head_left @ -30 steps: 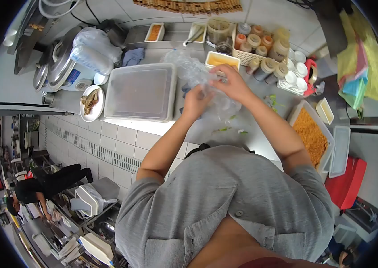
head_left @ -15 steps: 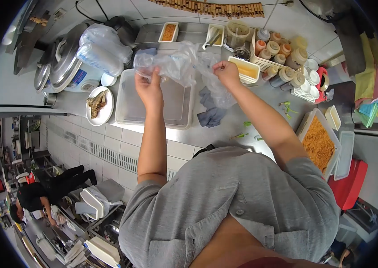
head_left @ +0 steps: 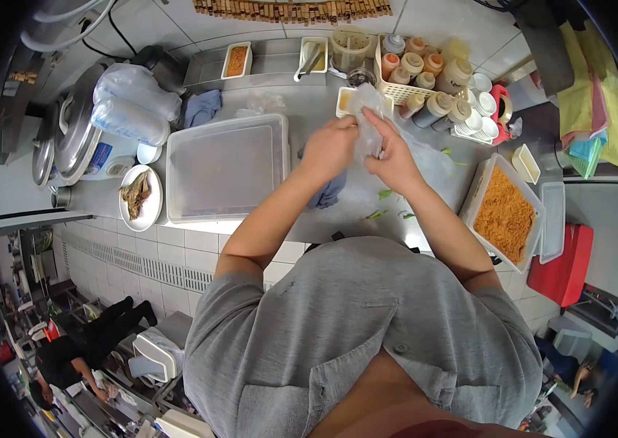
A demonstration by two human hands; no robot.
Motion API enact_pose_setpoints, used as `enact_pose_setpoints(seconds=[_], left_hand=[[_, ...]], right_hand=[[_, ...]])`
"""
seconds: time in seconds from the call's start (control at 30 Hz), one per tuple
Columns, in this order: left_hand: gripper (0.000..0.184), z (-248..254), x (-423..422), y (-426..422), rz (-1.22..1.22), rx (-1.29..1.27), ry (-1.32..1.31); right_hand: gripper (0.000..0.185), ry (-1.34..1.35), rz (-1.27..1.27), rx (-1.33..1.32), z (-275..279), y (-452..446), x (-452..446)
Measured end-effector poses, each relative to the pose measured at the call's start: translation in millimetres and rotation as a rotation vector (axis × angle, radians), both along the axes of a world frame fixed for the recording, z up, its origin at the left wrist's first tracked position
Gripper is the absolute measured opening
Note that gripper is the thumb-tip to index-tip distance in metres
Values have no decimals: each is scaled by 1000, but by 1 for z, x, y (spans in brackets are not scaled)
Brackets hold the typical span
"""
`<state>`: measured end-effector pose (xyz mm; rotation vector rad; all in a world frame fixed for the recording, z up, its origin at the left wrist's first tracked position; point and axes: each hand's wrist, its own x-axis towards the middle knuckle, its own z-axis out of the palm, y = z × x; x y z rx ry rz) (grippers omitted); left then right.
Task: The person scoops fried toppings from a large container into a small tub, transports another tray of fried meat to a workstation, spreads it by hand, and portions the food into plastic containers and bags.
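Note:
A crumpled clear plastic bag [head_left: 371, 115] is bunched up between my two hands, over the steel counter. My left hand [head_left: 329, 151] pinches its left side, with the fingers curled. On the other side my right hand [head_left: 393, 155] grips the bag between thumb and fingers. Thin clear plastic [head_left: 425, 157] spreads behind and to the right of my right hand. The white container of yellow contents [head_left: 345, 101] is just beyond the bag and partly hidden by it. A dark grey cloth [head_left: 328, 191] lies beneath my left wrist.
Left of my hands is a lidded plastic box [head_left: 227, 168], then a plate with food scraps [head_left: 150, 212]. Squeeze bottles [head_left: 433, 106] fill a basket at the back. A tub of orange crumbs [head_left: 502, 215] stands right. Two people [head_left: 68, 358] [head_left: 561, 365] are in the background.
My left hand has moved right, away from above the lidded box, and come close to my right hand. The stretched bag is now bunched between them. The camera view has shifted slightly.

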<state>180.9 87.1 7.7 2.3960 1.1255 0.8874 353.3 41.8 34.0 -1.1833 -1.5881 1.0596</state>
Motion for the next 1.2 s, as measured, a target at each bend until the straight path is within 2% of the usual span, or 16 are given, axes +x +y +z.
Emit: enact_pose_setpoints(seconds=[0.1, 0.23, 0.3, 0.33, 0.4, 0.43, 0.5, 0.53, 0.6, 0.73, 0.8, 0.83, 0.9, 1.03, 1.13, 1.2], left_hand=[[17, -29, 14, -3, -45, -154, 165], [26, -34, 23, -9, -255, -276, 235], [29, -32, 21, -3, -304, -343, 215], [29, -28, 21, -5, -326, -344, 210], [34, -20, 13, -12, -373, -1020, -730], [34, -16, 11, -15, -384, -1027, -728], [59, -10, 7, -18, -474, -1074, -847], [59, -12, 6, -19, -478, -1075, -846], [79, -22, 5, -22, 166, -46, -244], [89, -44, 21, -23, 458, -139, -407], [92, -70, 29, -16, 2, -875, -842], [92, -73, 33, -15, 13, -867, -842], [94, -78, 43, -14, 35, -632, -342], [84, -18, 49, 3, 265, -696, 193], [93, -9, 4, 35, -12, -529, -161], [98, -4, -44, 87, 206, -565, 15]], right_hand=[[85, 187, 106, -310, 23, -16, -1], [80, 200, 131, -350, 6, -18, 13], [69, -257, 67, -32, 0, -17, 31], [69, -265, 47, -39, 4, -20, 38], [58, -487, -28, 50, 13, -26, 44], [58, -490, -39, 45, 11, -26, 47], [54, 28, -28, -180, 6, -25, 51], [54, 28, -32, -180, 8, -26, 53], [54, 225, -8, -318, 15, -29, 58], [55, 279, 68, -298, 15, -36, 65], [58, 296, 135, -324, 11, -35, 65], [58, 299, 147, -322, 10, -34, 63], [60, 132, 158, -234, 10, -38, 57], [61, 145, 172, -297, 13, -47, 56], [60, 51, 20, -239, 8, -52, 72], [59, 95, -140, -276, 8, -56, 83]])
